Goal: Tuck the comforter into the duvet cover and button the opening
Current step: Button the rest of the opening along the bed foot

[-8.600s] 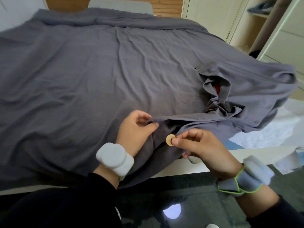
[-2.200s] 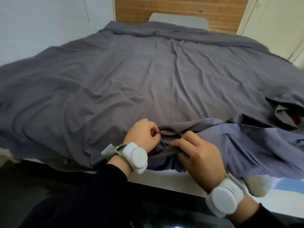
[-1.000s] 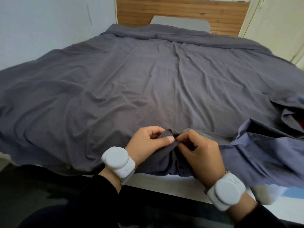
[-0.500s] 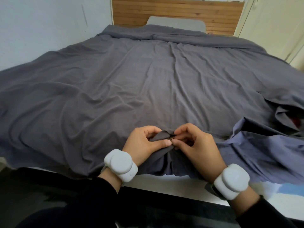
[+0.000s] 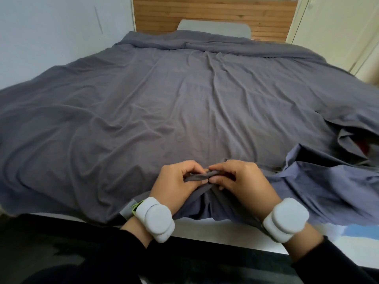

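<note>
A grey duvet cover (image 5: 174,111) lies spread over the bed, its open hem running along the near edge. My left hand (image 5: 176,181) pinches a fold of that hem (image 5: 196,177) between thumb and fingers. My right hand (image 5: 240,179) pinches the same hem from the other side, fingertips meeting the left hand's. Any button is hidden between the fingers. To the right the hem gapes, and a bit of the red comforter (image 5: 363,143) shows inside the opening.
A wooden headboard (image 5: 215,15) and a grey pillow (image 5: 213,30) stand at the far end. A white wall is on the left, cream wardrobe doors (image 5: 338,37) on the right. The white bed edge (image 5: 215,230) runs below my wrists.
Both hands have drawn closer together on the hem; the fold between them is bunched tighter. The view has shifted slightly.
</note>
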A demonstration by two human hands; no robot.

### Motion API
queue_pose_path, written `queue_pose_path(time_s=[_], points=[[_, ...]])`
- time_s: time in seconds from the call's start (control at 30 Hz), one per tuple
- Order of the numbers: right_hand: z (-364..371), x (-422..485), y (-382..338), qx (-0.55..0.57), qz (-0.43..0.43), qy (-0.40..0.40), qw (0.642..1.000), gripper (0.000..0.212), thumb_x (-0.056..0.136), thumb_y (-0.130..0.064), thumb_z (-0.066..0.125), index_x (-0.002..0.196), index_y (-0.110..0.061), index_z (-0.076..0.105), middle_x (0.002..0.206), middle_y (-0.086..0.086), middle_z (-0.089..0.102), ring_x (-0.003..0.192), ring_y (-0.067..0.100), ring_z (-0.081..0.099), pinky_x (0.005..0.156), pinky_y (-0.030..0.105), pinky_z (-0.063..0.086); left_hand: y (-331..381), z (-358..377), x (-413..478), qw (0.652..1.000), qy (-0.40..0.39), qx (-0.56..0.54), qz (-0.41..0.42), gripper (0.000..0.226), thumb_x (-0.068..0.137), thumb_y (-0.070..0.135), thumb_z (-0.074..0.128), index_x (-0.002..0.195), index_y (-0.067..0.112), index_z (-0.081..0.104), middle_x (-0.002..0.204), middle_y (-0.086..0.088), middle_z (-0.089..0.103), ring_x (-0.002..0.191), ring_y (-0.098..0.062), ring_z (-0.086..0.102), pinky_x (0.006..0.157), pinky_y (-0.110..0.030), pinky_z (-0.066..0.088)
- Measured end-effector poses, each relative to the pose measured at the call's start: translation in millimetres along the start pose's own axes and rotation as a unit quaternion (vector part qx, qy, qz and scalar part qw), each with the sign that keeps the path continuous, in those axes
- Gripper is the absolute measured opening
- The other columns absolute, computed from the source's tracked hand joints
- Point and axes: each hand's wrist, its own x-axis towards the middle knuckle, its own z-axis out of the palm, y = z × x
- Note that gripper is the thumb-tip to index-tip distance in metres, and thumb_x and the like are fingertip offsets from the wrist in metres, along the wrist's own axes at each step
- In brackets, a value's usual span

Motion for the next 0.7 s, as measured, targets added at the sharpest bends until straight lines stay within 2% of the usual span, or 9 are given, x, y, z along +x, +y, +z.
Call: queue_pose_path(time_s=[0.1, 0.17, 0.23, 0.33, 0.37, 0.43, 0.5, 0.6, 0.7], points=[[4, -1, -2, -0.057, -0.013, 0.03, 0.998, 0.01, 0.084, -0.027, 0.067, 0.091, -0.022, 0.073, 0.078, -0.003, 0.068, 0.073, 0.012, 0.063, 0.074, 0.028, 0.049, -1, 0, 1, 1.0, 0.02, -0.023, -0.005, 0.012, 0.074, 0.011, 0.074, 0.072, 0.022, 0.07, 0.076, 0.007, 0.075, 0.079, -0.007, 0.071, 0.073, -0.017, 0.053], [6, -2, -2, -0.059, 0.002, 0.033, 0.998, 0.01, 0.085, -0.028, 0.066, 0.085, -0.02, 0.071, 0.075, -0.005, 0.065, 0.074, 0.014, 0.062, 0.074, 0.032, 0.049, -2, 1, 0, 0.999, 0.029, -0.023, 0.0, 0.012, 0.075, 0.012, 0.074, 0.07, 0.021, 0.069, 0.074, 0.006, 0.075, 0.077, -0.007, 0.072, 0.072, -0.017, 0.053], [8, -2, -3, -0.063, 0.016, 0.035, 0.997, 0.015, 0.085, -0.03, 0.063, 0.08, -0.017, 0.068, 0.072, -0.005, 0.062, 0.073, 0.015, 0.06, 0.072, 0.032, 0.047, -3, 3, -1, 0.999, 0.036, -0.019, 0.002, 0.009, 0.075, 0.014, 0.074, 0.07, 0.02, 0.069, 0.074, 0.002, 0.075, 0.076, -0.009, 0.072, 0.071, -0.02, 0.055], [10, -4, -6, -0.092, 0.009, 0.043, 0.995, 0.034, 0.088, -0.043, 0.048, 0.078, -0.014, 0.062, 0.075, 0.001, 0.062, 0.072, 0.02, 0.058, 0.069, 0.034, 0.045, -3, 3, -1, 0.999, 0.041, -0.027, -0.01, 0.009, 0.075, 0.014, 0.074, 0.071, 0.021, 0.069, 0.075, 0.005, 0.076, 0.075, -0.007, 0.072, 0.071, -0.019, 0.055], [11, -4, -8, -0.099, 0.003, 0.049, 0.994, 0.033, 0.089, -0.041, 0.048, 0.079, -0.012, 0.062, 0.076, 0.003, 0.062, 0.072, 0.021, 0.058, 0.068, 0.035, 0.045, -3, 3, 0, 0.999, 0.037, -0.032, -0.016, 0.011, 0.074, 0.013, 0.075, 0.071, 0.022, 0.069, 0.076, 0.008, 0.076, 0.075, -0.004, 0.071, 0.07, -0.017, 0.054], [13, -5, -9, -0.112, -0.006, 0.066, 0.992, 0.019, 0.089, -0.026, 0.057, 0.078, -0.011, 0.061, 0.076, 0.005, 0.061, 0.071, 0.024, 0.059, 0.065, 0.037, 0.045, -3, 1, 1, 0.999, 0.029, -0.021, -0.023, 0.011, 0.073, 0.015, 0.075, 0.07, 0.023, 0.069, 0.07, 0.011, 0.074, 0.067, 0.001, 0.068, 0.065, -0.013, 0.051], [17, -4, -11, -0.125, -0.003, 0.084, 0.989, 0.012, 0.084, -0.018, 0.063, 0.076, -0.01, 0.06, 0.073, 0.005, 0.06, 0.068, 0.026, 0.058, 0.061, 0.037, 0.046, -3, 0, 0, 0.999, 0.028, -0.006, -0.027, 0.008, 0.072, 0.018, 0.076, 0.069, 0.023, 0.069, 0.064, 0.007, 0.071, 0.059, 0.002, 0.062, 0.06, -0.013, 0.048], [19, -4, -12, -0.123, 0.017, 0.089, 0.988, 0.01, 0.078, -0.017, 0.065, 0.073, -0.011, 0.059, 0.071, 0.004, 0.059, 0.066, 0.026, 0.057, 0.058, 0.038, 0.046, -1, 0, -2, 1.0, 0.021, 0.007, -0.021, 0.005, 0.073, 0.019, 0.075, 0.071, 0.022, 0.07, 0.067, 0.003, 0.071, 0.057, 0.002, 0.059, 0.059, -0.011, 0.046], [20, -2, -11, -0.11, 0.023, 0.065, 0.992, 0.005, 0.08, -0.019, 0.061, 0.077, -0.014, 0.062, 0.073, 0.001, 0.06, 0.071, 0.023, 0.059, 0.063, 0.037, 0.047, 0, -2, -3, 0.999, 0.018, 0.023, -0.018, 0.004, 0.075, 0.02, 0.073, 0.075, 0.023, 0.071, 0.07, 0.004, 0.072, 0.061, 0.0, 0.063, 0.062, -0.012, 0.048]])
